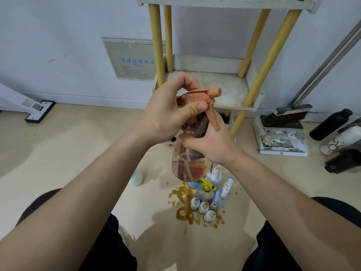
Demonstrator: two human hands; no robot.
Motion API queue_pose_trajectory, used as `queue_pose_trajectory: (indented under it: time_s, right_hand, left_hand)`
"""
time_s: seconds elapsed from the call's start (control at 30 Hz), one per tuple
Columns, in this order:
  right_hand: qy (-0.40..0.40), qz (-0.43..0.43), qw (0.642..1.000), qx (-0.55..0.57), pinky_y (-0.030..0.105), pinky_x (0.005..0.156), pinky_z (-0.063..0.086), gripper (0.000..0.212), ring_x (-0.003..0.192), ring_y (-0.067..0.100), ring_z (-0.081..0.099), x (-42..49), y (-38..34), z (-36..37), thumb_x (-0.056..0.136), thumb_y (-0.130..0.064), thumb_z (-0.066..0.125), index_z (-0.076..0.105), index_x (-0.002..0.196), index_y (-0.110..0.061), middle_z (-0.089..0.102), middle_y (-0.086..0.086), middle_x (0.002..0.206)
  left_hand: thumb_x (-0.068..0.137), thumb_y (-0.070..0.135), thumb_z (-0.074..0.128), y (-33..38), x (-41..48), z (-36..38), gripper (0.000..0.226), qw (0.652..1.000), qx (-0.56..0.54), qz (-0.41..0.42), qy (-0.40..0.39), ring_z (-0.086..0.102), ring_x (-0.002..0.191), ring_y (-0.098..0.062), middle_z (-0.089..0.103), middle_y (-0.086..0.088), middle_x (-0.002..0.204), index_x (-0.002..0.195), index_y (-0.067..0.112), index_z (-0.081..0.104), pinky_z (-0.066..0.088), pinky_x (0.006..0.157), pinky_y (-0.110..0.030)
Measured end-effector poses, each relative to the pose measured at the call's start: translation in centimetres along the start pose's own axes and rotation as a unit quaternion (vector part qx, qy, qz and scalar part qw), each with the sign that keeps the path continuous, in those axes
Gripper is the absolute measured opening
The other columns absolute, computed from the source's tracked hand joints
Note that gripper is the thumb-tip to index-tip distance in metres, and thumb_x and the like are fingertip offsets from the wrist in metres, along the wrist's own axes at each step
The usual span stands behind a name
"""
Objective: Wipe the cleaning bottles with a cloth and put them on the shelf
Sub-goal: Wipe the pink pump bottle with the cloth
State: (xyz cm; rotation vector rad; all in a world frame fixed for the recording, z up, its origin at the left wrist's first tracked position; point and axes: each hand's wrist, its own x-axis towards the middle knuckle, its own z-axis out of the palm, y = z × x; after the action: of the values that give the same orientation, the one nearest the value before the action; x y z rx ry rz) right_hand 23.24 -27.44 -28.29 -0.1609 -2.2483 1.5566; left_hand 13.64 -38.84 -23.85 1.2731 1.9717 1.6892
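Spray bottle (188, 167) held mid-air just before shelf (224, 89) lower tier, not yet shelved. Left hand (168, 116) clamped round trigger head, likely to steady it. Right hand (213, 143) curled round dark cloth (201, 126), pressing it to bottle neck for wiping. More bottles (205, 194) stood in brown spill (183, 210) on floor before shelf.

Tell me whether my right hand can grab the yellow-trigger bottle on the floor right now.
Probably not yet: the right hand is wrapped round the dark cloth on the orange spray bottle. The yellow-trigger bottle stands uncovered just below, so freeing that hand should suffice.
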Motion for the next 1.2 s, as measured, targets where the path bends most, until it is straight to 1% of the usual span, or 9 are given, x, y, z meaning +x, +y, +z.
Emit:
queue_pose_trajectory:
  time_s: [0.07,0.17,0.4,0.6,0.77,0.87,1.03,1.13,1.2]
  right_hand:
    - [0.017,0.010,1.000,0.023,0.050,0.100,0.052,0.071,0.117,0.018,0.065,-0.1,0.2,0.6,0.076,-0.003,0.079,0.049,0.137,-0.022,0.068,0.005,0.122]
    - [0.027,0.038,0.998,0.039,0.050,0.103,0.051,0.079,0.121,0.015,0.064,-0.4,0.4,1.8,0.079,-0.017,0.082,0.040,0.144,-0.031,0.067,-0.005,0.128]
    - [0.045,0.065,0.995,-0.054,0.044,0.090,0.055,0.063,0.113,0.012,0.063,-1.2,0.7,3.5,0.086,-0.034,0.070,0.041,0.142,-0.029,0.064,-0.010,0.124]
    - [0.058,0.012,0.991,-0.121,0.045,0.103,0.045,0.056,0.126,0.023,0.051,-2.1,0.2,4.5,0.095,-0.027,0.053,0.036,0.147,-0.012,0.052,0.007,0.136]
    - [0.052,-0.008,0.981,-0.187,0.034,0.119,0.030,0.068,0.149,0.022,0.026,-2.8,-0.4,5.2,0.103,-0.034,0.037,0.014,0.161,-0.007,0.025,0.010,0.163]
    - [0.076,-0.014,0.979,-0.187,0.039,0.113,0.039,0.068,0.143,0.022,0.037,-2.4,0.1,5.1,0.102,-0.044,0.028,0.020,0.160,-0.010,0.035,0.007,0.158]
    - [0.080,-0.006,0.975,-0.208,0.045,0.106,0.044,0.072,0.134,0.030,0.046,-2.5,1.3,5.3,0.101,-0.033,0.053,0.019,0.158,-0.007,0.038,0.013,0.150]
    - [0.104,0.002,0.963,-0.250,0.038,0.109,0.042,0.094,0.137,0.028,0.041,-2.6,1.6,5.8,0.086,-0.036,0.068,0.014,0.157,-0.006,0.034,0.015,0.151]
    - [0.131,0.026,0.955,-0.267,0.032,0.103,0.042,0.093,0.130,0.021,0.039,-2.2,2.0,6.2,0.083,-0.034,0.070,0.018,0.156,-0.007,0.038,0.013,0.146]
  left_hand:
    - [0.086,0.026,0.073,-0.3,0.1,0.3,0.022,0.999,0.013,-0.013,0.043,0.072,0.092,-0.020,0.073,-0.008,0.101,0.096,0.023,0.054,0.056,0.077,-0.038]
    - [0.084,0.029,0.075,-0.4,0.2,0.5,0.023,0.994,0.053,-0.022,0.090,0.062,0.077,-0.008,0.066,0.004,0.089,0.095,0.022,0.056,0.050,0.068,-0.023]
    - [0.083,0.021,0.081,-0.5,0.0,1.1,0.025,0.982,0.110,-0.043,0.145,0.057,0.074,0.006,0.063,0.014,0.082,0.094,0.018,0.059,0.041,0.066,-0.011]
    - [0.082,0.022,0.082,-0.8,-0.2,1.4,0.025,0.973,0.106,-0.057,0.198,0.065,0.081,-0.001,0.069,0.011,0.088,0.095,0.017,0.061,0.047,0.071,-0.017]
    - [0.082,0.027,0.082,-1.0,0.0,0.8,0.026,0.964,0.102,-0.079,0.232,0.068,0.085,-0.009,0.072,0.007,0.091,0.097,0.018,0.063,0.052,0.074,-0.025]
    - [0.086,0.023,0.080,-0.8,-0.1,1.0,0.023,0.964,0.107,-0.081,0.228,0.066,0.084,-0.005,0.070,0.010,0.090,0.097,0.019,0.060,0.049,0.073,-0.018]
    - [0.087,0.019,0.077,-1.2,-0.6,2.1,0.023,0.966,0.102,-0.082,0.224,0.063,0.079,0.005,0.066,0.015,0.088,0.097,0.020,0.057,0.047,0.072,-0.014]
    - [0.088,0.020,0.077,-1.1,-0.9,2.8,0.023,0.967,0.107,-0.074,0.221,0.062,0.080,0.007,0.066,0.018,0.087,0.097,0.024,0.057,0.044,0.071,-0.010]
    - [0.088,0.020,0.077,-1.0,-1.0,3.3,0.021,0.969,0.105,-0.068,0.212,0.062,0.081,0.006,0.066,0.017,0.087,0.097,0.024,0.058,0.045,0.072,-0.011]
